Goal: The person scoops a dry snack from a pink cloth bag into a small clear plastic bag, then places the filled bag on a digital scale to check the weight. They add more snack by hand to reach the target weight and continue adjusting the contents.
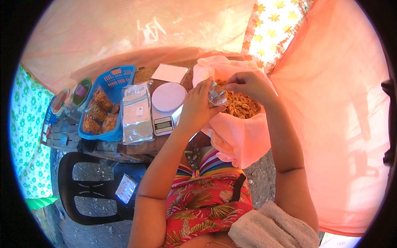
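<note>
Fingers of left hand (197, 108) clamping small clear bag (216, 97) over pink-lined chip heap (242, 104); right hand (249, 84) pinching its mouth. Sitting filled already in blue basket (108, 103): several packs. Waiting beside digital scale (166, 106): flat empty bags (136, 115).

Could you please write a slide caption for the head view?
Left hand and right hand hold a small clear bag over yellow chips beside a scale.

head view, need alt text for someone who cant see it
Seen from above, a person's left hand and right hand hold a small clear bag over a pink-lined sack of banana chips. A digital scale and blue basket sit left.
</note>
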Action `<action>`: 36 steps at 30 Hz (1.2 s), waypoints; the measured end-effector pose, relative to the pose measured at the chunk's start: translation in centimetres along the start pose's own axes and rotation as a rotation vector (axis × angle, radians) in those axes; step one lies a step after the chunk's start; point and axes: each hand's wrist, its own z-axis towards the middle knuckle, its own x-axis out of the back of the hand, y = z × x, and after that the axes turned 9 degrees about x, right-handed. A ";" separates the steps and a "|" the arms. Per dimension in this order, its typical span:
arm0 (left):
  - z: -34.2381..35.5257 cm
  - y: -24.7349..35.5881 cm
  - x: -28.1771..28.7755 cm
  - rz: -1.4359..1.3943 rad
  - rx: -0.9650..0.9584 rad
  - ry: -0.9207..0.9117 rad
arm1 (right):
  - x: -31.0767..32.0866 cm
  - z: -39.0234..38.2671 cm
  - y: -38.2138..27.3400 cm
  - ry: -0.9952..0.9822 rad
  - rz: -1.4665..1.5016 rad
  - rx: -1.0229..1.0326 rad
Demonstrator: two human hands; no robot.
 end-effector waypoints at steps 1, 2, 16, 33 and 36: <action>0.1 0.0 -0.1 0.005 -0.004 0.015 | -0.2 -0.1 0.2 -0.014 0.014 0.100; 0.1 0.1 -0.1 0.011 -0.008 0.031 | -0.3 -0.1 0.9 -0.017 -0.112 0.004; 0.3 -0.1 0.6 -0.006 0.026 0.023 | 0.7 0.1 10.3 -0.138 -0.471 -0.226; 0.6 0.2 0.0 0.009 0.054 -0.049 | 0.6 1.5 0.4 -0.058 0.119 0.004; 0.6 0.4 0.2 -0.013 0.065 -0.043 | 0.5 1.8 0.5 -0.058 -0.003 -0.088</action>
